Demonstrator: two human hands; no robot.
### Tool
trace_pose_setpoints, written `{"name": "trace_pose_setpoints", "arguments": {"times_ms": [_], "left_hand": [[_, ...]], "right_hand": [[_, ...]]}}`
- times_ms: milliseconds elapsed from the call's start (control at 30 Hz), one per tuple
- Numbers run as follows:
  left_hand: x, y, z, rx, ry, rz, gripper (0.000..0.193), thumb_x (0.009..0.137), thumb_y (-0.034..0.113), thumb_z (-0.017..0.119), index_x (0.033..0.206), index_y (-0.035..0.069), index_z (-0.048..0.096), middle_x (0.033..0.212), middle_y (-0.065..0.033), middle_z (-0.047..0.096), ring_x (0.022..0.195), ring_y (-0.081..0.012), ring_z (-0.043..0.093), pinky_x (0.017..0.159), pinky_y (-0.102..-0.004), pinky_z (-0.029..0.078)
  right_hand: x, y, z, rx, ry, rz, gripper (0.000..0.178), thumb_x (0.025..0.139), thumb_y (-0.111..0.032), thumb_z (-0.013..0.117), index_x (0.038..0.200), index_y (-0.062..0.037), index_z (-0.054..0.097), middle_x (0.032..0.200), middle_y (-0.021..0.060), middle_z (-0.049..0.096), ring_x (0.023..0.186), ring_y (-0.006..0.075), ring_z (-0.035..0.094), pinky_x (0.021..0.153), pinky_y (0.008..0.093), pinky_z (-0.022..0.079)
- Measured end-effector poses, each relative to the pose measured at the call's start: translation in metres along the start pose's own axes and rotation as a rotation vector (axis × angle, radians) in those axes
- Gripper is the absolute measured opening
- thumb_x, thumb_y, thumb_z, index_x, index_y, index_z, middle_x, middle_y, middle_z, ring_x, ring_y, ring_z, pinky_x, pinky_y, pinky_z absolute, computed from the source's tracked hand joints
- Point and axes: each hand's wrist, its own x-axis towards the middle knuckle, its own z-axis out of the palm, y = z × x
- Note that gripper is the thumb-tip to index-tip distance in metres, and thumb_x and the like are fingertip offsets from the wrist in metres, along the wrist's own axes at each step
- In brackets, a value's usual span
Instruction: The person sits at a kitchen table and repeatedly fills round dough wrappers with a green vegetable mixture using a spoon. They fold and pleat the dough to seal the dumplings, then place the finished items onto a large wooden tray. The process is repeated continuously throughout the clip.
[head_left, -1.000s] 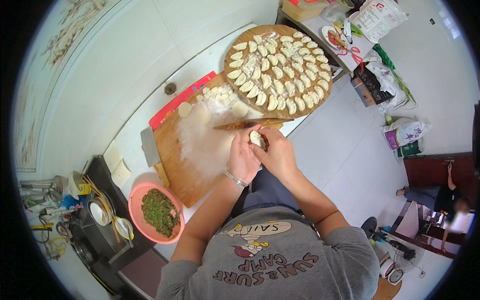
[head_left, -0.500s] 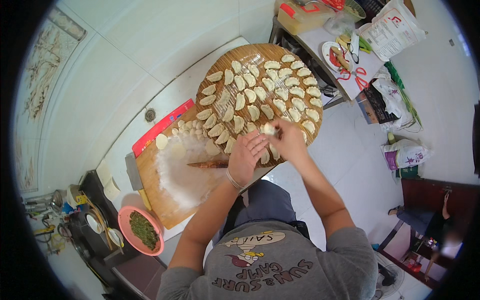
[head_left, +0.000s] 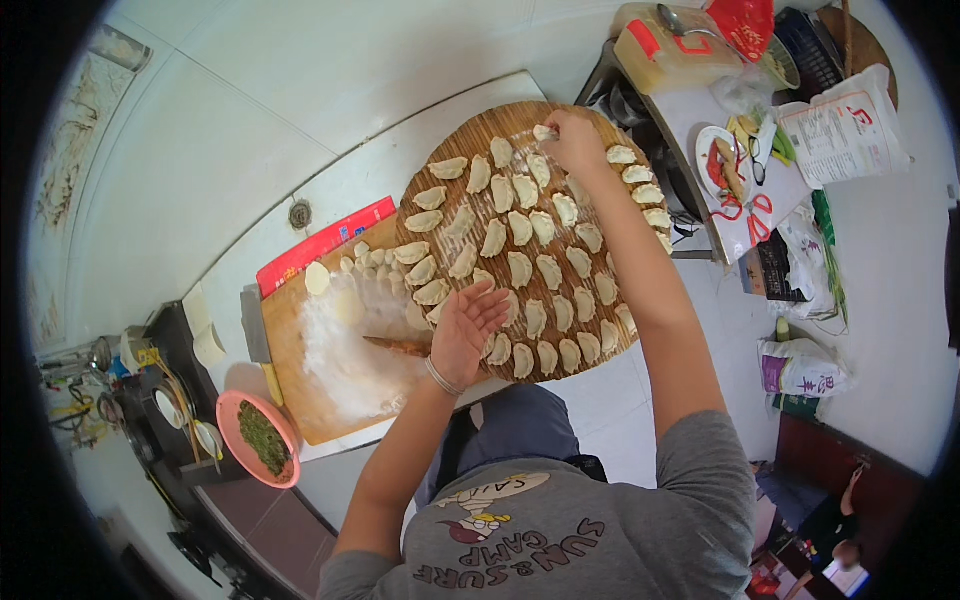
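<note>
Many crescent dumplings (head_left: 520,228) lie spread over a round bamboo board (head_left: 447,212) dusted with flour. My right hand (head_left: 578,145) reaches to the board's far edge, its fingers closed on a dumpling (head_left: 545,132). Palm up, my left hand (head_left: 465,330) hovers over the near left edge with fingers apart and holds nothing. Left of it is a floury wooden cutting board (head_left: 290,345). On that board are a rolling pin (head_left: 396,345), partly hidden by my left hand, a dough wrapper (head_left: 317,278) and small dough pieces (head_left: 370,262).
A cleaver (head_left: 256,330) lies along the cutting board's left edge. Nearer stands a pink basin (head_left: 228,412) of chopped green filling. On the right, a side table (head_left: 690,110) holds a plate (head_left: 708,150), red scissors (head_left: 755,215) and a white sack (head_left: 845,130). Another person (head_left: 835,525) is at lower right.
My right hand has moved from beside my left hand to the round board's far edge, carrying a dumpling. My left hand has shifted slightly left and down. The round board looks turned.
</note>
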Motion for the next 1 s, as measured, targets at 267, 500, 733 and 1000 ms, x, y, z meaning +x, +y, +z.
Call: {"name": "trace_pose_setpoints", "arguments": {"times_ms": [267, 500, 733, 1000], "left_hand": [[0.000, 0.000, -0.004, 0.020, 0.053, 0.073, 0.054, 0.100, 0.044, 0.027, 0.128, 0.002, 0.045, 0.122, -0.0178, 0.056, 0.111, -0.0255, 0.055, 0.097, -0.0377, 0.042], [-0.039, -0.018, -0.074, 0.112, 0.301, 0.250, 0.048, 0.098, 0.042, 0.036, 0.120, 0.002, 0.052, 0.110, -0.0139, 0.062, 0.097, -0.0218, 0.059, 0.089, -0.0353, 0.046], [-0.051, -0.017, -0.186, 0.356, 0.754, 0.310, 0.032, 0.095, 0.030, 0.052, 0.110, 0.002, 0.058, 0.094, -0.0077, 0.066, 0.081, -0.0158, 0.061, 0.071, -0.0281, 0.050], [0.003, 0.044, -0.280, 1.118, 1.156, 0.398, 0.042, 0.079, 0.026, 0.070, 0.110, 0.001, 0.057, 0.103, -0.0164, 0.061, 0.093, -0.0293, 0.060, 0.084, -0.0358, 0.049]], "right_hand": [[0.014, 0.007, 0.025, -0.188, 0.010, -0.058, 0.036, 0.073, -0.017, 0.071, 0.105, -0.0030, 0.063, 0.100, 0.0207, 0.065, 0.095, 0.0359, 0.062, 0.083, 0.0447, 0.050], [-0.059, -0.045, 0.015, 0.004, 0.162, -0.311, 0.027, 0.081, -0.016, 0.065, 0.103, -0.0007, 0.060, 0.104, 0.0211, 0.061, 0.097, 0.0369, 0.058, 0.083, 0.0448, 0.048], [-0.158, -0.114, 0.055, 0.285, 0.043, -0.533, 0.025, 0.078, -0.013, 0.067, 0.100, -0.0023, 0.060, 0.098, 0.0170, 0.060, 0.093, 0.0351, 0.057, 0.081, 0.0425, 0.047], [-0.213, -0.166, 0.094, 0.385, -0.041, -0.577, 0.027, 0.075, -0.008, 0.067, 0.100, -0.0042, 0.059, 0.097, 0.0140, 0.059, 0.091, 0.0340, 0.056, 0.079, 0.0414, 0.046]]}}
